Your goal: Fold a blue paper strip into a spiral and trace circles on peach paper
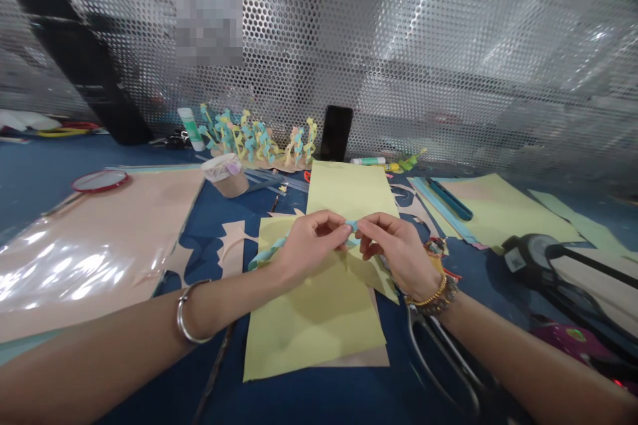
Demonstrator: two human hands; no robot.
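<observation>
Left hand (312,246) and right hand (399,249) pinched closed on paper strip (269,254) (twisted, blue and yellow), held above yellow sheets (309,325) on surface (44,176); scissors (438,358) just below right wrist.

Silver bangle (188,312) on left wrist (219,302), gold beaded bracelet (429,293) on right.

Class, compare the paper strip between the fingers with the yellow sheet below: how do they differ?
The paper strip is narrow and twisted, the yellow sheet broad. The strip is blue and yellow, the sheet plain yellow. The strip is held up, the sheet lies flat. Both are paper.
</observation>
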